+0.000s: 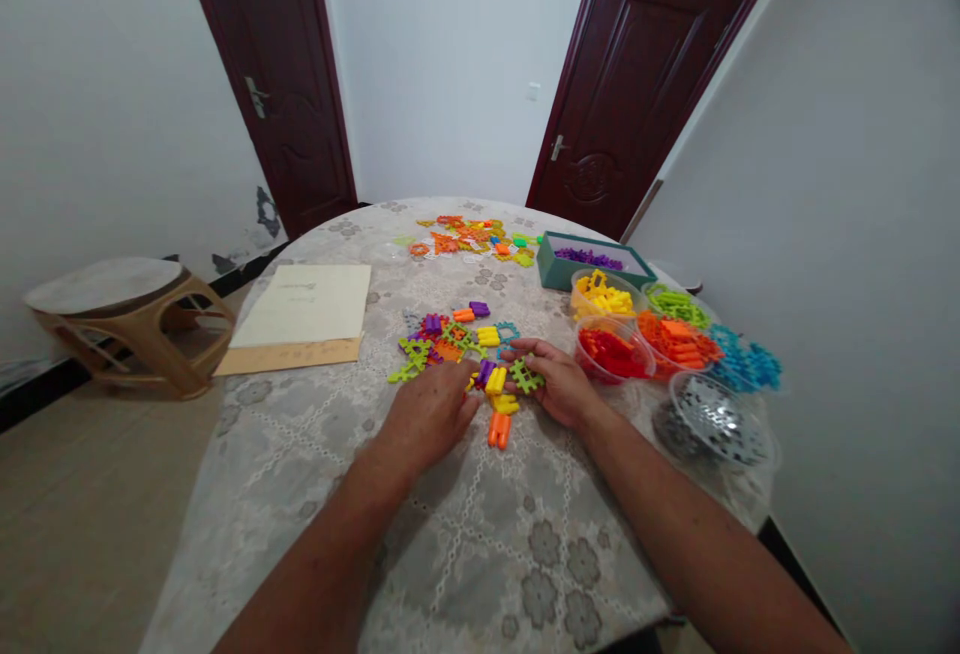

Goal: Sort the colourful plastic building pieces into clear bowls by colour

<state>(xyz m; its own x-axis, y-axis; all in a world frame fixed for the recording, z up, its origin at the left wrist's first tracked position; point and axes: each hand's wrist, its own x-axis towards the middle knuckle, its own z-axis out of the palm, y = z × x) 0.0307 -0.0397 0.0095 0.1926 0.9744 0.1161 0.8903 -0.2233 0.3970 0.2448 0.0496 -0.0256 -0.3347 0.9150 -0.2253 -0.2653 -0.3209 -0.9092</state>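
Note:
My right hand (564, 386) holds a green notched plastic building piece (526, 376) between thumb and fingers. Across from it, my left hand (435, 409) is closed at the edge of a purple piece (485, 372); what its fingertips grip is mostly hidden. Between the hands lie a yellow double-pronged piece (496, 381), another yellow piece (505, 404) and an orange double-pronged piece (499, 430). Just beyond my left hand is a mixed pile of notched pieces (442, 339) in green, orange, purple and red. A blue piece (508, 332) rests by my right fingertips.
Clear tubs on the right hold red (611, 349), yellow (602, 294), orange (679, 339), green (675, 305), blue (739, 356) and grey pieces (712, 419). Behind them stands a green box (553, 272) with purple pieces. Loose pieces (469, 234) lie far back; papers (304, 304) lie left.

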